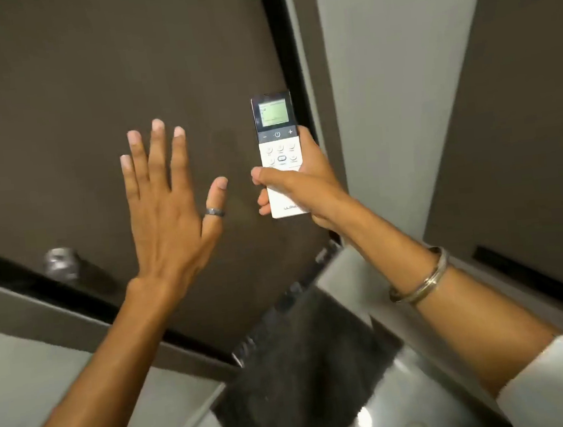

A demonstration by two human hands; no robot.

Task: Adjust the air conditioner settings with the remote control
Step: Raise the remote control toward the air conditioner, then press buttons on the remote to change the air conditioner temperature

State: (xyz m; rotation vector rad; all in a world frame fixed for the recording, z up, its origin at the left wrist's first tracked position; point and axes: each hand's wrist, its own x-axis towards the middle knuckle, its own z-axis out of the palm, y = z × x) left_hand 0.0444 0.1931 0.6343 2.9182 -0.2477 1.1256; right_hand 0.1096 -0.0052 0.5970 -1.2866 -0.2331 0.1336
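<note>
A person's right hand (299, 180) grips a white remote control (279, 155) raised upright, its screen lit and thumb beside the lower buttons, while the left hand (165, 203) hovers open and empty nearby; pressing a setting button likely comes next

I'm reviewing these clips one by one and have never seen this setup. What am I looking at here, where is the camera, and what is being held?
There is no machine: a person wears a wide-angle camera on the head, so the single picture looks out over their own two arms. The right hand grips a slim white remote control with a lit screen, thumb across its lower buttons. The left hand is empty, fingers spread, with a dark ring on the thumb. A metal bangle circles the right wrist. Behind them is a dark brown panel. No air conditioner can be clearly made out.
</note>
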